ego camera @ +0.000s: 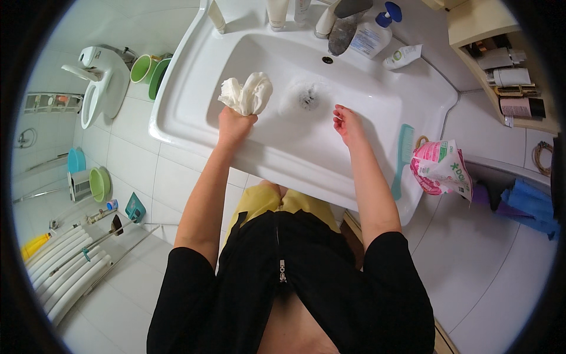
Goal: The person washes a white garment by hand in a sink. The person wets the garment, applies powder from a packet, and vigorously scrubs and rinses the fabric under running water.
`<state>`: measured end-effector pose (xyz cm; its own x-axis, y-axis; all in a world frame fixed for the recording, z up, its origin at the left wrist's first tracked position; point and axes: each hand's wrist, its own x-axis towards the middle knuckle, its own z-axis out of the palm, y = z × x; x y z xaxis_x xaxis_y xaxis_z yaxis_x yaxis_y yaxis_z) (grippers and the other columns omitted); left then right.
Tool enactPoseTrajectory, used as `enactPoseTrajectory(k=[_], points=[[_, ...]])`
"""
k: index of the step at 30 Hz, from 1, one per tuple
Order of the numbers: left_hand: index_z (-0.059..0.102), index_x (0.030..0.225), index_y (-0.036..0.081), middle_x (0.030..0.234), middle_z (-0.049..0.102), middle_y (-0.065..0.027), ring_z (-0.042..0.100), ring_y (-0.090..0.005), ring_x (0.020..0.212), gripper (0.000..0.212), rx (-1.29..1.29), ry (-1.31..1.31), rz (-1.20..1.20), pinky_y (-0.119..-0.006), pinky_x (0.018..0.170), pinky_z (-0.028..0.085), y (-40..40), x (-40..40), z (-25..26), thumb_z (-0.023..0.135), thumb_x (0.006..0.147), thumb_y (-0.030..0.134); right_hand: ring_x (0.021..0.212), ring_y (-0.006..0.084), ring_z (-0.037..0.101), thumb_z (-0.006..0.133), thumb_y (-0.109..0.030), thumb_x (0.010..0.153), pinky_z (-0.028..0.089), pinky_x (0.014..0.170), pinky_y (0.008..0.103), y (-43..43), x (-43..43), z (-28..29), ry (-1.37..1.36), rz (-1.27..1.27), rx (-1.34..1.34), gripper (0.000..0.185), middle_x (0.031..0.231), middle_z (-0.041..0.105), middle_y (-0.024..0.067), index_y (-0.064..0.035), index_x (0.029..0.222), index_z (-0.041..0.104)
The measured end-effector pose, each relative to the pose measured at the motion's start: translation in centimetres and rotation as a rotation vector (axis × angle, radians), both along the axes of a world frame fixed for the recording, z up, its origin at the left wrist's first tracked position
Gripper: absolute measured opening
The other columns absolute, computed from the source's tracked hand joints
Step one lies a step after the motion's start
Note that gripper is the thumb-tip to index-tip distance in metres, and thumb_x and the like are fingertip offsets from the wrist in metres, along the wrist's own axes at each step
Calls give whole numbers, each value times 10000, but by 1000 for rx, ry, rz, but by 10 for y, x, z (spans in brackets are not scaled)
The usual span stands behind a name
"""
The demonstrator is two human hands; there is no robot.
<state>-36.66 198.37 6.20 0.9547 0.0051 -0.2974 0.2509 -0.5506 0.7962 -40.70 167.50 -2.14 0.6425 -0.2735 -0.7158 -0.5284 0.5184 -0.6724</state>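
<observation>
My left hand (236, 127) is shut on a bunched white cloth (247, 94), which sticks up over the left part of the white washbasin (185, 128). Some suds or water lie around the drain (308, 98) in the middle of the bowl. To the right of the drain, my right hand (347, 124) hovers over the bowl with its fingers loosely curled and apart, holding nothing. A grey metal faucet (342, 35) reaches over the bowl's back edge.
A teal comb (403, 161) and a pink-and-white plastic packet (442, 170) lie on the basin's right rim. Along the back stand several tubes (277, 15) and a blue-topped pump bottle (371, 37). A wooden shelf (468, 22) with toiletries hangs at the right. A toilet (104, 82) stands at the left.
</observation>
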Motion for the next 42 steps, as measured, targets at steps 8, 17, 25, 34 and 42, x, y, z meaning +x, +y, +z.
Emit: enactPoseTrajectory(k=[8,17,25,34,42], points=[[611,1029,23,927,671,-157,631,-322,915,424,20,-35,12,-381,804,487,2,2,-12,670,626,141,784,166,622,595,-73,845,508,638,256,32,18,125,-622,270,-1242,216,949,625,67,-57,1059,622],[588,1058,28,962,669,-162,619,-348,951,458,34,-61,-95,-405,815,483,8,5,-15,671,624,151,852,230,641,608,-137,842,527,726,368,30,132,243,-818,685,-2225,173,1124,595,18,-188,999,661],[568,1073,26,951,664,-175,615,-358,937,469,-20,-54,-24,-405,815,479,9,-6,-13,661,627,137,910,215,603,524,-122,920,469,761,314,44,52,119,-961,195,-1920,183,1025,620,76,-3,1037,599],[570,1092,24,961,660,-183,613,-365,956,481,-3,-60,10,-410,824,484,5,0,-14,670,633,127,906,325,549,291,-218,990,490,887,453,113,12,29,-142,-450,696,337,1034,518,199,57,1098,454],[572,1051,17,943,662,-184,609,-378,944,428,50,-88,-33,-418,816,481,3,4,-15,638,640,117,960,322,565,325,-200,962,463,932,500,48,79,64,-441,-801,1032,318,1052,552,210,71,1040,472]])
